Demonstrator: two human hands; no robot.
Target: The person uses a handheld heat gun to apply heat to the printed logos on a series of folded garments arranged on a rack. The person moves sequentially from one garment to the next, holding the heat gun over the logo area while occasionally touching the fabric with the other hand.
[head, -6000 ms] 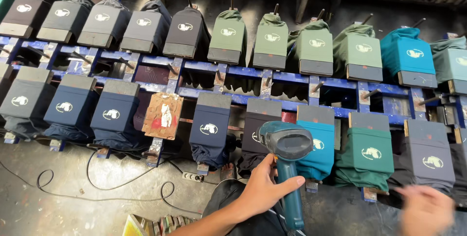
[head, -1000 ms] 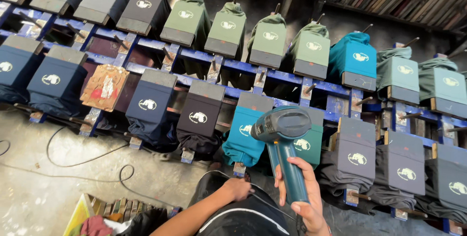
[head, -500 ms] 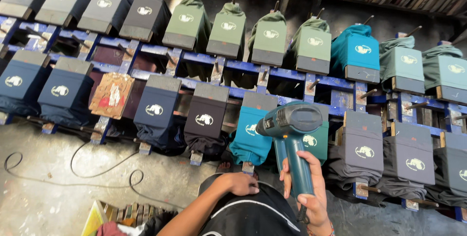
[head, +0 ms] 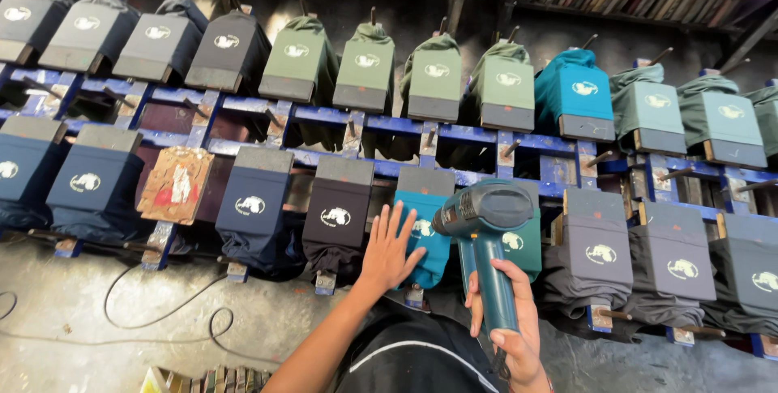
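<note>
A long blue metal rack (head: pixel 381 168) runs left to right and carries two rows of shirt-covered boards, each with a small white oval print: grey and olive in the far row, navy and charcoal in the near row. One bare wooden board (head: pixel 176 185), left of centre, shows red and white paint stains. The teal shirt (head: pixel 423 231) sits mid-row; the left hand (head: pixel 389 250) lies flat on it, fingers spread apart. Just right, the right hand (head: pixel 510 320) has its fingers clamped round the handle of a teal heat gun (head: pixel 485 227).
</note>
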